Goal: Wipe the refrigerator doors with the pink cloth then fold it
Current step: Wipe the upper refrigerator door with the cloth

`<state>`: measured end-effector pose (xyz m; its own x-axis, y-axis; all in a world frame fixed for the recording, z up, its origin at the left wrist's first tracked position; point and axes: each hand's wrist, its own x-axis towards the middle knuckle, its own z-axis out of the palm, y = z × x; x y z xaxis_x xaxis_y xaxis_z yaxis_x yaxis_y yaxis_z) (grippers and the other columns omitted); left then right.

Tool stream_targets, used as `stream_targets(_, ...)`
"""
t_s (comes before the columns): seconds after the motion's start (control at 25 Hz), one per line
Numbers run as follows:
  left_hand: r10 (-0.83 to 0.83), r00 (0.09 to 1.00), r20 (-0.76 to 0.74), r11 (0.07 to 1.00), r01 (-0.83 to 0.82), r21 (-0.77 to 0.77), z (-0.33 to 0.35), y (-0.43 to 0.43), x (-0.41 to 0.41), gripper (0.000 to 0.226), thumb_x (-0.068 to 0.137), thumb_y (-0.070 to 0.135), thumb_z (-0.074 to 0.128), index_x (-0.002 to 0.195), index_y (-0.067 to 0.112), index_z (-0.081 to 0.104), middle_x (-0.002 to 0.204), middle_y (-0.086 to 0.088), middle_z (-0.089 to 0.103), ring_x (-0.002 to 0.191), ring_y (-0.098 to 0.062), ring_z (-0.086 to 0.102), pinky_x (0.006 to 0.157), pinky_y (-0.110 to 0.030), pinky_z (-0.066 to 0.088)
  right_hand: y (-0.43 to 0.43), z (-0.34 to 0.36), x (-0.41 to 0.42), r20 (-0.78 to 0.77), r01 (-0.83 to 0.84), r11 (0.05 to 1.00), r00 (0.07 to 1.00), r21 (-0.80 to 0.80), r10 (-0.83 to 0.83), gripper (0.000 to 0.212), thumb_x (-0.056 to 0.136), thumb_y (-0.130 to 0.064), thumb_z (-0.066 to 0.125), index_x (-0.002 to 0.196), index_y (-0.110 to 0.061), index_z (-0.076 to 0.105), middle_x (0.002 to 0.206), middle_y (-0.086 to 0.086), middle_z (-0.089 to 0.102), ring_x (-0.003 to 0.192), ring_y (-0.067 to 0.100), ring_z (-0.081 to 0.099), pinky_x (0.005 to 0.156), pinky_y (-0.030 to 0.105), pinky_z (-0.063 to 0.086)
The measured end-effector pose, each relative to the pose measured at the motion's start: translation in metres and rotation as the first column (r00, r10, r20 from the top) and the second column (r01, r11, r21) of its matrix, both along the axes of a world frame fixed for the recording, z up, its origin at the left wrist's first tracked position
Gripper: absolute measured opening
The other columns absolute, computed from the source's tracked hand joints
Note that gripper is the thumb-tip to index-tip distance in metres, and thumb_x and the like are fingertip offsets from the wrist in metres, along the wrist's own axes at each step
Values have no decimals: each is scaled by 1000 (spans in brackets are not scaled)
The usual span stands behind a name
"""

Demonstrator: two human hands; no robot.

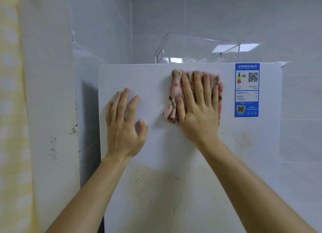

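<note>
Seen from the head, the right hand (198, 110) presses the pink cloth (175, 88) on the fridge door (153, 76) just left of the blue label (246, 89), grip wide, fingers straight. The left hand (123, 126) rests flat farther left, holding nothing. Firm overlapping strokes should reach the brown specks (241, 138) below the label.

pink cloth (176, 91) motion-blurred and half covered by right hand (196, 110), label (246, 89) print unreadable
</note>
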<state>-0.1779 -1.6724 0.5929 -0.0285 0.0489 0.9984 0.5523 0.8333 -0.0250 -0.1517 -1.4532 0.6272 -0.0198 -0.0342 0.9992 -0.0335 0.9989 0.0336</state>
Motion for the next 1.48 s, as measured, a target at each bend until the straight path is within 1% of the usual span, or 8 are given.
stream_targets(0.16, -13, 1000, -23, 1000, 14, 5, 5, 7, 3, 64, 88, 25, 52, 150, 7, 48, 169, -13, 32, 158, -33, 24, 131, -46, 12, -8, 34, -2, -29, -13, 997, 1000, -74, 11, 60, 112, -45, 30, 167, -22, 24, 174, 10, 18, 162, 29, 13, 132, 41, -5)
stream_targets(0.32, -31, 997, -66, 999, 30, -14, 3, 16, 3, 61, 90, 24, 53, 149, 10, 52, 166, -14, 36, 157, -34, 28, 130, -52, 18, -1, -24, 3, -25, -13, 999, 1000, -48, 12, 57, 112, -41, 31, 166, -20, 28, 173, 12, 20, 162, 28, 16, 132, 50, 14)
stream_targets(0.48, -74, 990, -118, 996, 68, -52, 0, 27, 2, 55, 92, 22, 52, 145, 8, 56, 163, -15, 42, 155, -33, 32, 130, -51, 19, 18, -85, 12, 4, -35, 999, 999, 34, 35, 53, 112, -40, 35, 162, -23, 38, 171, 10, 27, 161, 28, 21, 130, 52, 21)
stream_targets(0.72, -23, 996, -82, 1000, 22, -9, -1, 46, 5, 63, 92, 35, 57, 148, 8, 53, 165, -16, 38, 156, -36, 29, 129, -55, 17, 33, -24, 10, -77, -132, 987, 989, -94, 125, 61, 108, -40, 46, 160, -10, 38, 171, 12, 27, 161, 29, 17, 132, 47, 8)
stream_targets(0.88, 3, 997, -77, 1000, -3, 8, 2, 52, 6, 64, 87, 35, 60, 145, 9, 55, 162, -19, 40, 155, -38, 30, 127, -59, 17, 46, 37, 8, -105, -119, 987, 989, -103, 108, 51, 110, -39, 41, 157, -17, 45, 171, 7, 31, 160, 26, 21, 132, 45, 10)
stream_targets(1.08, -66, 983, -173, 998, 62, -27, 3, 67, 7, 55, 87, 27, 59, 138, 7, 63, 158, -17, 47, 150, -35, 40, 126, -59, 22, 49, -7, 9, -127, -47, 997, 991, -63, 38, 53, 111, -37, 42, 161, -20, 40, 170, 12, 30, 160, 28, 24, 131, 50, 17)
stream_targets(1.28, -104, 981, -162, 994, 97, -52, 5, 86, 10, 54, 90, 24, 58, 143, 10, 61, 162, -13, 44, 153, -33, 37, 128, -54, 21, 64, -75, 22, -3, -76, 997, 997, 5, 76, 56, 109, -39, 43, 162, -22, 35, 172, 14, 23, 162, 29, 16, 131, 55, 15)
stream_targets(1.48, -71, 990, -120, 996, 64, -61, 4, 88, 10, 56, 90, 28, 58, 144, 12, 60, 163, -12, 43, 154, -33, 36, 127, -56, 22, 83, -37, 16, -20, -23, 999, 1000, 34, 24, 59, 110, -40, 38, 164, -18, 31, 172, 16, 21, 161, 32, 15, 131, 53, 11)
